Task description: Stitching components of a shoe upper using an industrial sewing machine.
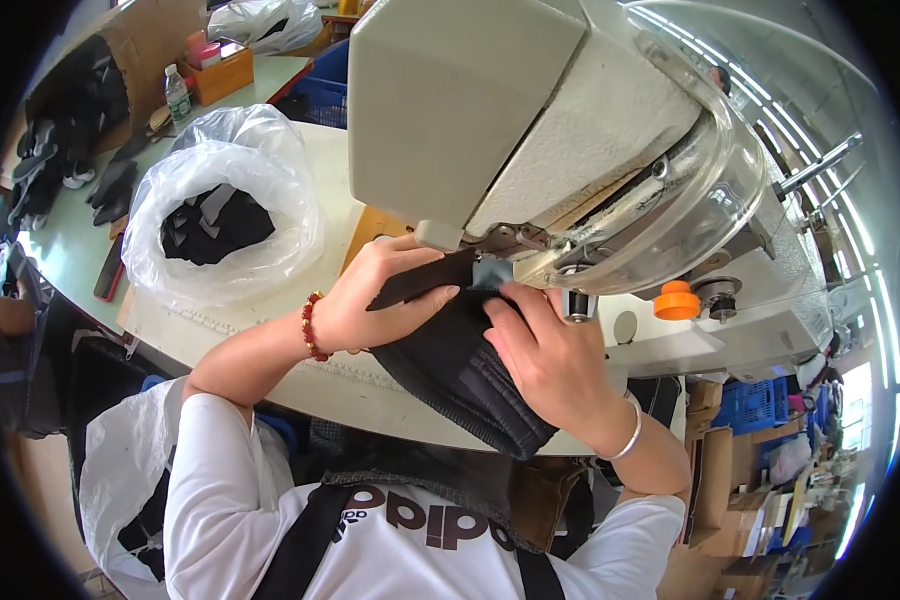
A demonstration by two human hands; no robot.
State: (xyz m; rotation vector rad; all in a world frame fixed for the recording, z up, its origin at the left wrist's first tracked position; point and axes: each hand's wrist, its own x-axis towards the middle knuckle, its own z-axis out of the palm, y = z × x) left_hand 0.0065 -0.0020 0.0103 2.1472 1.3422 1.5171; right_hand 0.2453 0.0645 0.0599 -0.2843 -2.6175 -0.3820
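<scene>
My left hand (385,295), with a red bead bracelet at its wrist, pinches a dark brown fabric strip (425,279) between thumb and fingers. Black ribbed knit fabric (460,375) hangs over the table's front edge. My right hand (560,355) grips this knit near its upper end, fingers bent, a silver bangle on the wrist. Between the two hands a small blue-grey patch (492,272) lies under the working end of a sewing machine (460,110). The needle itself is hidden by the machine head.
A clear plastic bag (145,240) holding black fabric pieces (215,225) stands on the white table (310,400), left of the machine. An orange knob (677,300) juts out at the right. Farther left are a bottle (177,92), a wooden box (220,75) and dark gloves (35,170).
</scene>
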